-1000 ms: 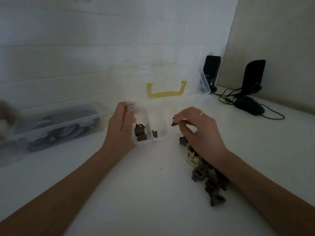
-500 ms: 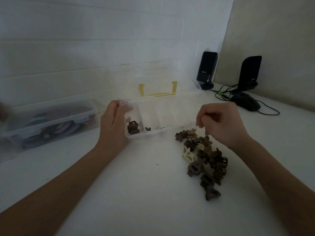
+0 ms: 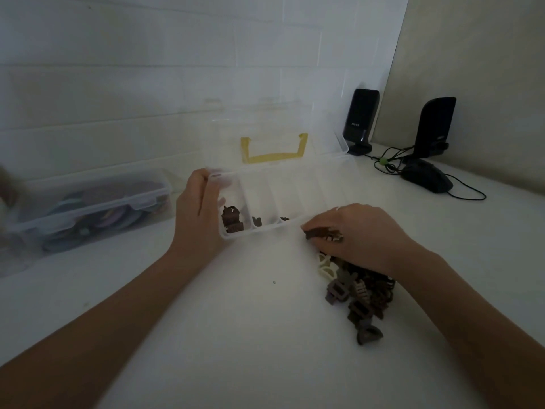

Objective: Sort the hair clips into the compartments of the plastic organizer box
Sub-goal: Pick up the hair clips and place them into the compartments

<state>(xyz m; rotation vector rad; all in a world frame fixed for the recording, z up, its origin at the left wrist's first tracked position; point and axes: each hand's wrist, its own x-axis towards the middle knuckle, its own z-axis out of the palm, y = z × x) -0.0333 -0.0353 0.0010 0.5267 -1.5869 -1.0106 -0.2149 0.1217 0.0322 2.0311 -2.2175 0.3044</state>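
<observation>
Organizer box [image 3: 295, 184], clear plastic w/ lid up and a yellow handle [image 3: 273, 149] on the lid, sits on the white worktop [image 3: 236, 335] by the tiled wall. Left hand [image 3: 200, 214] holds its near-left corner, thumb over the rim and fingers round the end wall, so that grip is clamped on the box. Leftmost compartment has a few dark brown clips [image 3: 231, 221]; next compartment has one small brown clip [image 3: 257, 221]; third has a tiny dark piece [image 3: 284, 218] at its front edge. Compartments further right look bare, though the light is dim.

Right hand [image 3: 362, 234] lies palm down on the far end of the hair clip pile [image 3: 359, 293], just in front of the box's near wall & to the right of the filled compartments. Fingers curl down onto a dark brown clip [image 3: 323, 233] at the pile's far tip; whether that grip is actually closed round it or only touching it can't be told. Rest of pile runs from under the palm toward the camera along the right forearm: a cream clip [image 3: 326, 265] near the hand, then grey-brown and brown ones, last one a dark half-round clip [image 3: 370, 335].

Left of the box, a 2nd clear container [image 3: 88, 208] w/ lid shut holds round coloured items. Far right: two black speakers [image 3: 361, 121], a black mouse [image 3: 426, 178] & cables
</observation>
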